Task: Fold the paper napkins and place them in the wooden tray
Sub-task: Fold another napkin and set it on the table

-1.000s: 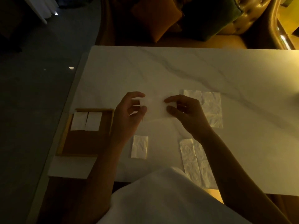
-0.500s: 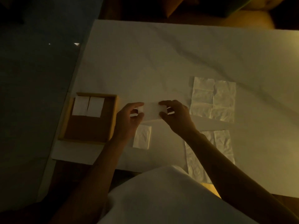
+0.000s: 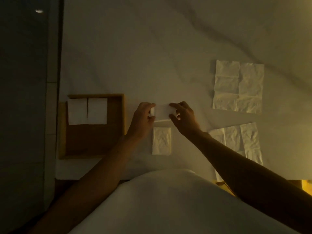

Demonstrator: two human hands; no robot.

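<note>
Currently, both hands operate at the middle of the white, veined table (image 3: 135, 56), under dim light. The left hand (image 3: 142, 120) has thumb and forefinger curled and pinches the left end of the held napkin (image 3: 161, 112). The right hand (image 3: 184, 119) has thumb and fingers curled and pinches the right end of the same piece. The held napkin is a short white folded strip spanning the gap between the two hands; a fold line runs along its near edge. Whether it rests on the table or sits just off it cannot be determined. Directly on the near side of it, a second folded napkin (image 3: 161, 141) lies flat on the table as an upright rectangle, close to the left wrist and clear of all fingers. The wooden tray (image 3: 94, 141) sits at the left edge of the table, just beside the left hand; it is square with a raised rim. Inside it, the left tray napkin (image 3: 77, 111) and the right tray napkin (image 3: 97, 110), both folded and white, lie side by side with edges touching, against the far wall. To the right of the hands, an unfolded napkin (image 3: 238, 86) lies flat with its crease lines visible, well apart from the fingers. A further unfolded napkin (image 3: 249, 141) lies nearer the person, partly covered by the right forearm.
</note>
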